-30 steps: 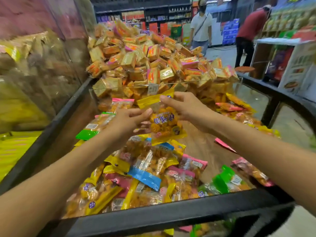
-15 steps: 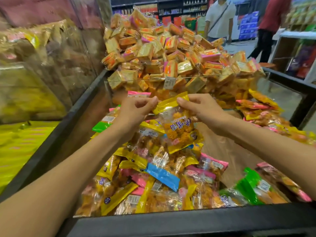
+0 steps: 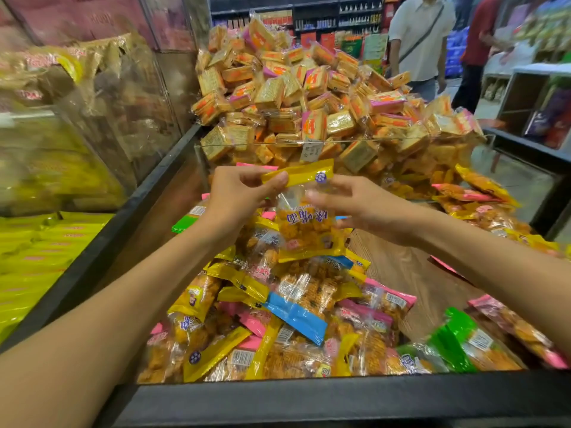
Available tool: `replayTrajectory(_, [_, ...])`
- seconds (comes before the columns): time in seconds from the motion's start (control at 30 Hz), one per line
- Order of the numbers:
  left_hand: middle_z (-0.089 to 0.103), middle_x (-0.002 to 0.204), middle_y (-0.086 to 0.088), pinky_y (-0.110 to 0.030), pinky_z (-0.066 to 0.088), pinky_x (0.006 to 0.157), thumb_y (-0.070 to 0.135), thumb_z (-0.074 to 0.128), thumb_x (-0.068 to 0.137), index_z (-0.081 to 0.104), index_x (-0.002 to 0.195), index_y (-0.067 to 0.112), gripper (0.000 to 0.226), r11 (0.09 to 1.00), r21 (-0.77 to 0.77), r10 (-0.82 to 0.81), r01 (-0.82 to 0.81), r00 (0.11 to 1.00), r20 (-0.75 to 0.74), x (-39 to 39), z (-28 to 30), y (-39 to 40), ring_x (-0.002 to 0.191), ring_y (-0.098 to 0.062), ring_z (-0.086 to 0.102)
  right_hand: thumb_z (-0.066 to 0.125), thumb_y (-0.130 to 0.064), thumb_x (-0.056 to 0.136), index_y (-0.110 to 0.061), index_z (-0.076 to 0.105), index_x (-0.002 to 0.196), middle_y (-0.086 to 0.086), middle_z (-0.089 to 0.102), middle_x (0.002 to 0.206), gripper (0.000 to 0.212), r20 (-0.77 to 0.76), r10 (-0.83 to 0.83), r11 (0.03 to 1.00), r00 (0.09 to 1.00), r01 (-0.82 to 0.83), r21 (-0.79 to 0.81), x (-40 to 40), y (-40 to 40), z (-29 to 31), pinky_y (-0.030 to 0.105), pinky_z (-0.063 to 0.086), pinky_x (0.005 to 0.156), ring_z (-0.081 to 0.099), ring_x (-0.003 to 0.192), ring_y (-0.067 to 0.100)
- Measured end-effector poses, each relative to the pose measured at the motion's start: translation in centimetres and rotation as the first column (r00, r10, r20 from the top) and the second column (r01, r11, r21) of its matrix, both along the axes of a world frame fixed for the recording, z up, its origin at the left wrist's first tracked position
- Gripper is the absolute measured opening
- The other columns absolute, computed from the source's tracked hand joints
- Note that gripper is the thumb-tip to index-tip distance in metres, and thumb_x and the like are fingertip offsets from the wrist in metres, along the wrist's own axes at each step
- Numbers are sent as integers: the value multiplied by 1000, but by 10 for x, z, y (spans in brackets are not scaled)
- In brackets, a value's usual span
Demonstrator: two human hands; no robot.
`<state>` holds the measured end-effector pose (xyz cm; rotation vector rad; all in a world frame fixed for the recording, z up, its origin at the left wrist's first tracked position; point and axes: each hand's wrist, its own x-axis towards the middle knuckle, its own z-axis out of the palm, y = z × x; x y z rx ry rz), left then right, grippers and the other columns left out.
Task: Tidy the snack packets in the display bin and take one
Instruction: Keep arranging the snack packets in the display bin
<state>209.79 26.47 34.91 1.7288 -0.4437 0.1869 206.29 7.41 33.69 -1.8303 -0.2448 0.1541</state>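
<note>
A snack packet [image 3: 309,230] with a yellow top strip, clear film and orange pieces hangs above the display bin [image 3: 309,396]. My left hand [image 3: 244,196] pinches the left end of the yellow strip. My right hand [image 3: 364,211] has thumb and fingertips on the clear film just under the strip's right end, blurred by motion. Below lies a loose heap of packets [image 3: 278,319] with yellow, pink, blue and green ends, piled in the bin's left and front part.
Behind a clear divider [image 3: 401,140] rises a tall pile of cracker packs [image 3: 309,97]. Bare wooden bin floor [image 3: 411,273] shows at right. Yellow packets [image 3: 37,248] fill the bin at left. Two people [image 3: 420,41] stand in the aisle beyond.
The held packet has risen and come closer to me. My right hand slid from the yellow strip down to the clear film. The view has tilted down toward the bin.
</note>
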Motion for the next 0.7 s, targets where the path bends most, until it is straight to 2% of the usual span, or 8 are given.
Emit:
replayTrajectory(0.13, [69, 82, -17, -20, 52, 59, 16, 69, 84, 71, 84, 6, 10, 994, -79, 72, -75, 997, -39, 1, 4, 2, 71, -20, 59, 79, -7, 72, -20, 29, 146, -8, 47, 141, 91, -40, 133, 986, 990, -136, -93, 2, 0, -10, 26, 50, 96, 53, 125, 13])
replayTrajectory(0.2, [69, 85, -17, -17, 51, 59, 17, 69, 84, 71, 83, 7, 11, 987, -105, 110, -118, 991, -81, 2, 4, 2, 73, -18, 60, 83, -3, 68, -17, 23, 149, 0, 44, 144, 102, -47, 129, 982, 990, -134, -131, 4, 0, -12, 29, 50, 96, 49, 129, 20])
replayTrajectory(0.27, [69, 84, -13, -17, 53, 61, 19, 68, 85, 70, 81, 7, 12, 984, -121, 118, -132, 986, -118, 2, 4, 2, 75, -16, 63, 82, 0, 68, -12, 30, 147, 11, 54, 137, 95, -45, 135, 982, 990, -139, -124, 6, -3, -13, 40, 50, 97, 56, 122, 24])
replayTrajectory(0.4, [68, 87, -4, -16, 54, 62, 29, 63, 88, 69, 93, 6, 25, 995, -81, 50, -61, 990, -133, 3, 7, 2, 74, -4, 62, 74, 8, 72, -7, 30, 147, 17, 50, 140, 89, -58, 74, 997, 996, -75, -6, 4, -5, -6, 36, 56, 86, 61, 116, 24])
replayTrajectory(0.47, [65, 89, 9, -16, 52, 61, 35, 61, 87, 66, 101, 16, 24, 998, 49, -41, 49, 987, -154, 0, 9, 0, 78, 3, 60, 70, 13, 73, -7, 26, 149, 20, 45, 143, 90, -88, 54, 990, 995, -42, 133, 5, -5, -4, 36, 57, 85, 56, 121, 29])
replayTrajectory(0.57, [70, 81, 20, -12, 50, 70, 33, 68, 81, 64, 92, 28, 12, 940, 264, -182, 217, 971, -152, -5, 7, -1, 81, 6, 64, 62, 17, 76, -8, 43, 139, 14, 62, 127, 70, -93, 72, 966, 993, -46, 255, 4, -6, 2, 33, 57, 84, 62, 114, 25])
replayTrajectory(0.63, [72, 101, 10, -21, 53, 86, 40, 83, 61, 66, 109, 20, 54, 907, 342, -212, 246, 968, -134, 1, 2, 3, 96, -3, 66, 62, 17, 76, -8, 49, 134, 10, 67, 120, 64, -83, 64, 964, 994, -40, 261, 2, -7, 4, 32, 56, 87, 65, 109, 21])
replayTrajectory(0.7, [66, 118, -1, -36, 51, 96, 47, 89, 42, 56, 129, 12, 99, 907, 359, -174, 219, 973, -154, 5, 1, 5, 108, -15, 64, 64, 15, 76, -12, 55, 127, 6, 69, 117, 58, -88, 23, 969, 996, -1, 247, 2, -8, 4, 35, 51, 95, 65, 108, 16])
